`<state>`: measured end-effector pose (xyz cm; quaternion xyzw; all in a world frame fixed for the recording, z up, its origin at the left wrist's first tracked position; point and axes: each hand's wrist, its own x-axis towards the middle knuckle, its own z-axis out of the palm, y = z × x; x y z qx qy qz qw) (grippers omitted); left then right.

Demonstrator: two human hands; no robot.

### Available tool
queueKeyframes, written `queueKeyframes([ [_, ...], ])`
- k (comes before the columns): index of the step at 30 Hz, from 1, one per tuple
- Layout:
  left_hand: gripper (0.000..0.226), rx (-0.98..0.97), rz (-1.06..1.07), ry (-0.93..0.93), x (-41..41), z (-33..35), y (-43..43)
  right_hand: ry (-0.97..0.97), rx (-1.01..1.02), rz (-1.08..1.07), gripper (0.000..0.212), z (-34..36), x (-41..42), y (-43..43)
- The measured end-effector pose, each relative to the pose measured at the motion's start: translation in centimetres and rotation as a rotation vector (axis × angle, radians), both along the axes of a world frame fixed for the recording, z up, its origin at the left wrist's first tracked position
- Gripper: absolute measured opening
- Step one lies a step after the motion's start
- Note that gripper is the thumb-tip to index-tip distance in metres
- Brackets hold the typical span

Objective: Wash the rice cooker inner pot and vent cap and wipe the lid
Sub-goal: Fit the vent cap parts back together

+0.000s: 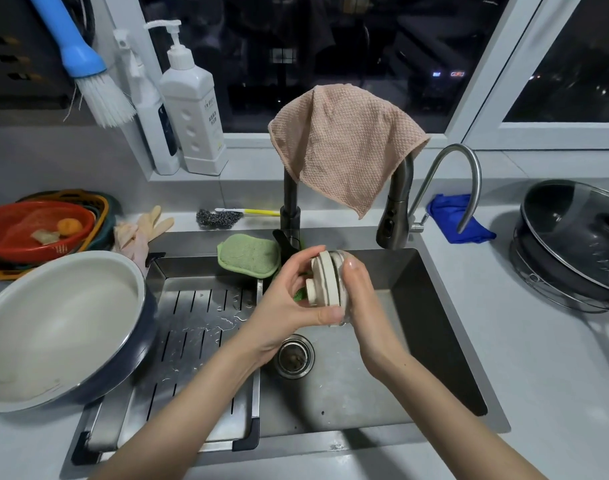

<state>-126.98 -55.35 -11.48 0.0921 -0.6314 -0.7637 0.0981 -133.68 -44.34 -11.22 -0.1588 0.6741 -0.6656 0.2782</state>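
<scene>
Head view: vent cap (pixel 325 280) on edge above sink (pixel 365 393), between both hands. Left hand (pixel 289 299) pinching rim, fingers above, thumb below; right hand (pixel 361 299) cupped round far face. Stem level, pointing left. Tap head (pixel 393 220) near, behind and right.

Pump bottle (pixel 192 109) label: txt too small, unreadable.

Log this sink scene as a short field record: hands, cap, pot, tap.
left hand: grips the cream round plastic vent cap from its left side
right hand: holds the same cap from the right
cap position: above the steel sink
inner pot: cream-lined, dark-walled, tilted at the left edge of the slotted steel drain tray
tap: black faucet draped with pink waffle cloth; no stream visible
</scene>
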Motion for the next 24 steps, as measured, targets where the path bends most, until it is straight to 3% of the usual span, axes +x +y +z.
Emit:
queueKeyframes([
  [17,0.09,-0.177,0.024,0.043,0.0,0.7,0.0,0.158,0.008,0.001,0.064,0.5,0.5,0.3],
  [24,0.091,-0.128,0.032,0.09,-0.1,0.9,0.3,0.257,0.031,0.042,0.081,0.9,0.3,0.6],
])
